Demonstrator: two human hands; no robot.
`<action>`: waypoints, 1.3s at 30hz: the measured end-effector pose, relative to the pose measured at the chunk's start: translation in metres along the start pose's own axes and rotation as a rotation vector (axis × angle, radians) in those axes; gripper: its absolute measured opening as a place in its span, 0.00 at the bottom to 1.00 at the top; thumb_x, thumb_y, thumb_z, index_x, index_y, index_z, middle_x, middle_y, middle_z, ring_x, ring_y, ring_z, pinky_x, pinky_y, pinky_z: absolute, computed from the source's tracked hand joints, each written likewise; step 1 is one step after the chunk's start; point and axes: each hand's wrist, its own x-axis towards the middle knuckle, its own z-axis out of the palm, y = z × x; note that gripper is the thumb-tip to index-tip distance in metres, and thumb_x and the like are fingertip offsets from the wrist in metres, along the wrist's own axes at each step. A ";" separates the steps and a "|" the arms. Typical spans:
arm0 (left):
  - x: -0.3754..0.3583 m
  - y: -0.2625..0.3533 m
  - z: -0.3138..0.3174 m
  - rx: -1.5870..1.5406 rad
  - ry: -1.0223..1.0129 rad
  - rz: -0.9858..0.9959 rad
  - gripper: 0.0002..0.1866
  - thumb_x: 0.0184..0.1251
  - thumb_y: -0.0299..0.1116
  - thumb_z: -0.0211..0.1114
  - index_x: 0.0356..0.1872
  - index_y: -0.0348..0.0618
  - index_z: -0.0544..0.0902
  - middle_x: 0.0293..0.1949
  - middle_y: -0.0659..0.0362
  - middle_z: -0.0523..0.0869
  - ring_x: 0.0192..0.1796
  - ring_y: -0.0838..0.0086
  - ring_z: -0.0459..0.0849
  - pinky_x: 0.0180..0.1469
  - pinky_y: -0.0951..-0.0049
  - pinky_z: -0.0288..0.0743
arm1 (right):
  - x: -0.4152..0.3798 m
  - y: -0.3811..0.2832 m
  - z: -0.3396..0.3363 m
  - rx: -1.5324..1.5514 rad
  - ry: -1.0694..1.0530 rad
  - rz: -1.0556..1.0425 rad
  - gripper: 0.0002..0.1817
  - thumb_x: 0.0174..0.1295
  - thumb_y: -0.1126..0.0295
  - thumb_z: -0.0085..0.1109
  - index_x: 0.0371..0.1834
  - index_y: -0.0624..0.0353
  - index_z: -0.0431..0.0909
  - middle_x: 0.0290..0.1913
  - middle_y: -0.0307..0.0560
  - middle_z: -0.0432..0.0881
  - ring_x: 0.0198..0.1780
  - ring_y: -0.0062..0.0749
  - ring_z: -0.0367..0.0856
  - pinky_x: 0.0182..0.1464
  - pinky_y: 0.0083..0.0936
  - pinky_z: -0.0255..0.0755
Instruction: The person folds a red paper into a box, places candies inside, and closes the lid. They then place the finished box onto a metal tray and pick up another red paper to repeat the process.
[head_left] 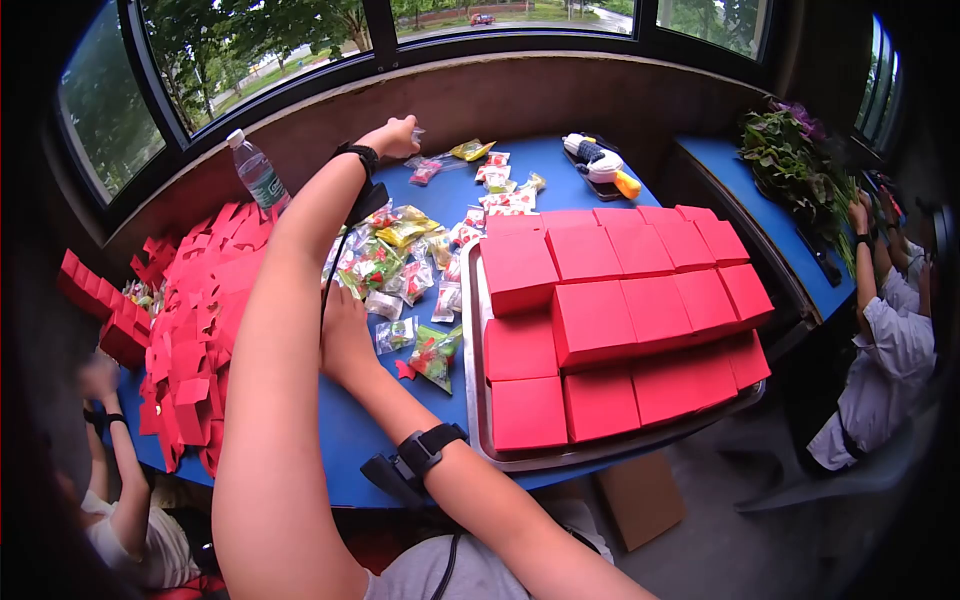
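Note:
My left hand (393, 138) reaches to the far side of the blue table, fingers closed on a small clear packet (418, 133). Crossing below that forearm, my right hand (345, 328) is by the near left of the wrapped candies (400, 270). Its fingers are mostly hidden behind the left arm, so its grip does not show. To the left lies a heap of unfilled red paper boxes (205, 330). Closed red boxes (640, 310) stand stacked in rows on a metal tray (476, 400) to the right.
A water bottle (258, 172) stands at the back left. Near the back right edge lies a dark object with a white and yellow plush-like figure (600, 163). A co-worker's blurred hand (98, 378) is at the left; another person (885, 330) handles leafy flowers (790, 160) at the right.

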 end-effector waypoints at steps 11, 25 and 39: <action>-0.020 -0.009 0.054 0.235 -0.232 0.164 0.35 0.47 0.43 0.65 0.59 0.39 0.69 0.57 0.47 0.75 0.57 0.59 0.76 0.55 0.67 0.71 | 0.006 0.000 -0.006 0.034 -0.140 0.073 0.29 0.49 0.60 0.60 0.52 0.65 0.68 0.46 0.57 0.69 0.50 0.50 0.67 0.51 0.40 0.62; -0.036 -0.035 0.035 -0.031 -0.048 0.147 0.26 0.61 0.35 0.58 0.60 0.42 0.65 0.56 0.43 0.73 0.59 0.54 0.72 0.58 0.61 0.66 | 0.004 -0.001 -0.001 0.037 0.006 -0.025 0.31 0.42 0.57 0.68 0.47 0.64 0.69 0.45 0.54 0.68 0.49 0.46 0.68 0.49 0.39 0.64; -0.067 -0.038 0.026 0.104 -0.069 0.406 0.23 0.62 0.36 0.57 0.55 0.39 0.66 0.44 0.38 0.79 0.46 0.50 0.79 0.47 0.58 0.72 | 0.007 0.002 -0.005 0.257 -0.081 -0.057 0.47 0.36 0.59 0.75 0.58 0.70 0.58 0.50 0.62 0.66 0.54 0.53 0.66 0.58 0.38 0.63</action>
